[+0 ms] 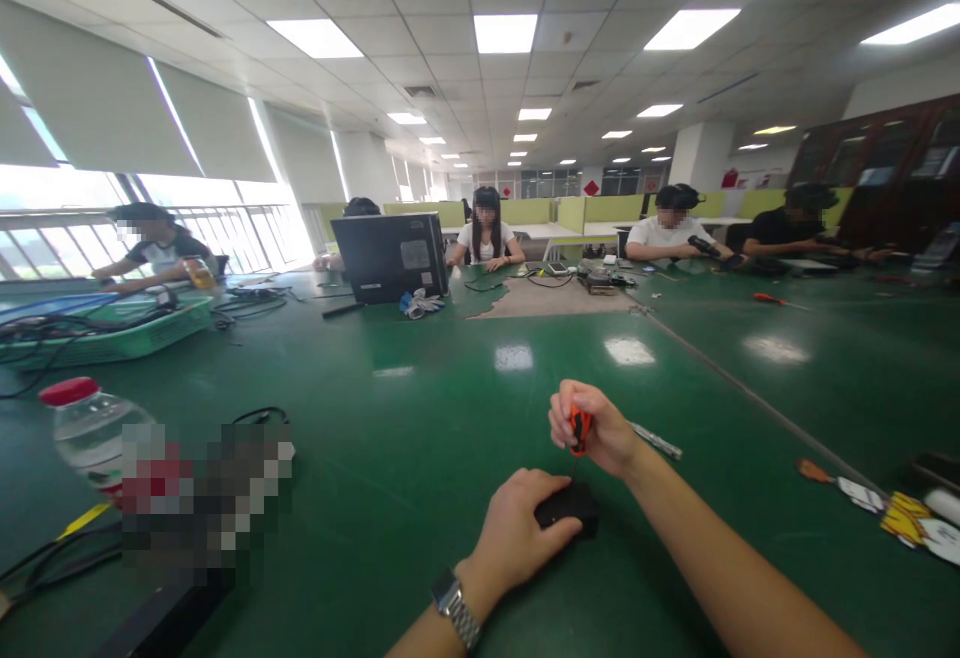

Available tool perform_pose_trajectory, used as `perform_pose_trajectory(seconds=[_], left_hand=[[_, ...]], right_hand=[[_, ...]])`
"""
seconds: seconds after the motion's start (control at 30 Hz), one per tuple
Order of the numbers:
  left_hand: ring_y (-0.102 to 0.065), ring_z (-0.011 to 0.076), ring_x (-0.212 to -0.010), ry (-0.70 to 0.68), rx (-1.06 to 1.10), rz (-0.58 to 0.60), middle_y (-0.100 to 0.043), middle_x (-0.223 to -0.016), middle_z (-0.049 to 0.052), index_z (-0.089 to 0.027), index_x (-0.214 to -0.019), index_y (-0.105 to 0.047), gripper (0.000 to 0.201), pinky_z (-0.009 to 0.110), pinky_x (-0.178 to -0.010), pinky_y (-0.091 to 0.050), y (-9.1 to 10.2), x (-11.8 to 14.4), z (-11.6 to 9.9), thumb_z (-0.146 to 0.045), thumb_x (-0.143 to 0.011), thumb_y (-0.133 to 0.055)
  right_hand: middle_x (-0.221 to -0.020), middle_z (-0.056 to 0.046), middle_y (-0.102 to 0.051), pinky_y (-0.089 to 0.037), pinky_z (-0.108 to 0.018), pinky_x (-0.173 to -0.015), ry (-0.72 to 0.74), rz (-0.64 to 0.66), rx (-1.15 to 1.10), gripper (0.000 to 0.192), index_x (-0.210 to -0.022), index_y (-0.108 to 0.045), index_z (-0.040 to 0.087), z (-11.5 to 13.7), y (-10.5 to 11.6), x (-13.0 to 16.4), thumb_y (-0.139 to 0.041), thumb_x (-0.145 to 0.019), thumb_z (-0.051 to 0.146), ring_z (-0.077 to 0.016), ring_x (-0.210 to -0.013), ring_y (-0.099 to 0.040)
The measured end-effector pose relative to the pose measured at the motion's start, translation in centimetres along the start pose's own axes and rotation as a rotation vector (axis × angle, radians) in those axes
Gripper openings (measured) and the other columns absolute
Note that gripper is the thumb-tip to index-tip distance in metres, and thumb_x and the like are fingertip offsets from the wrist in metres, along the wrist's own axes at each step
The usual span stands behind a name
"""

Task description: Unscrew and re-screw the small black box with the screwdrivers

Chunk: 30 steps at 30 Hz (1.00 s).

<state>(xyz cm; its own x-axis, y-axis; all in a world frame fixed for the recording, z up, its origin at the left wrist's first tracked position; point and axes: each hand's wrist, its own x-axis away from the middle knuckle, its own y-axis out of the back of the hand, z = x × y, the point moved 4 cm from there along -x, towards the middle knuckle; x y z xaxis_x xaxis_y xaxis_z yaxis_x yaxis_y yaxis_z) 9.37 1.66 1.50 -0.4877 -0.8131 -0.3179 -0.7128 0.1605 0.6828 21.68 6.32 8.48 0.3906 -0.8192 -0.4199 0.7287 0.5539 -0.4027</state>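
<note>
A small black box-like part (568,506) lies on the green tabletop (360,538). My left hand (517,523), with a metal-band watch (455,606) on its wrist, grips this part between thumb and fingers. Above it, my right hand (596,428) is closed around the orange and black handle of a screwdriver (580,428). The screwdriver stands nearly upright, its thin shaft pointing down at the far side of the black part. Whether the tip touches a screw is too small to make out. A slim silvery pen-like object (657,440) lies just beyond my right wrist.
A water bottle (94,428) with a red cap stands at left, near black cables. Farther off are a green basket (150,333) of cables, a large black case (391,256) and another screwdriver (776,300). Several people sit around the table. Flat cartoon-patterned items (904,516) lie at right.
</note>
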Motion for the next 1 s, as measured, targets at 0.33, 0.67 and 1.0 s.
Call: perform_pose_trajectory(seconds=[0.33, 0.67, 1.0], left_hand=[[-0.058, 0.0235, -0.097, -0.022, 0.002, -0.016, -0.067, -0.106, 0.003, -0.024, -0.113, -0.065, 0.041, 0.034, -0.088, -0.046, -0.2, 0.1, 0.3, -0.030, -0.074, -0.073], [-0.059, 0.0241, -0.094, -0.002, -0.007, -0.031, -0.068, -0.102, 0.004, -0.023, -0.109, -0.066, 0.039, 0.035, -0.086, -0.046, -0.2, 0.1, 0.2, -0.032, -0.072, -0.074], [-0.059, 0.0245, -0.096, 0.002, 0.004, -0.032, -0.067, -0.105, 0.005, -0.023, -0.110, -0.066, 0.039, 0.036, -0.088, -0.046, -0.3, 0.0, 0.3, -0.030, -0.072, -0.074]], right_hand=[[-0.051, 0.004, -0.048, -0.038, -0.025, -0.047, -0.029, 0.045, 0.027, 0.022, -0.064, -0.053, 0.017, -0.4, -0.9, -0.4, -0.059, -0.078, 0.034, -0.0090, -0.043, -0.042], [-0.053, 0.003, -0.051, -0.037, -0.025, -0.047, -0.058, 0.075, 0.103, 0.019, -0.065, -0.055, 0.017, -0.5, -1.2, -0.1, -0.059, -0.077, 0.031, -0.0093, -0.043, -0.044], [-0.054, 0.003, -0.052, -0.037, -0.025, -0.048, -0.077, 0.052, 0.172, 0.020, -0.066, -0.055, 0.017, -0.8, -0.7, -0.3, -0.057, -0.077, 0.032, -0.0098, -0.044, -0.046]])
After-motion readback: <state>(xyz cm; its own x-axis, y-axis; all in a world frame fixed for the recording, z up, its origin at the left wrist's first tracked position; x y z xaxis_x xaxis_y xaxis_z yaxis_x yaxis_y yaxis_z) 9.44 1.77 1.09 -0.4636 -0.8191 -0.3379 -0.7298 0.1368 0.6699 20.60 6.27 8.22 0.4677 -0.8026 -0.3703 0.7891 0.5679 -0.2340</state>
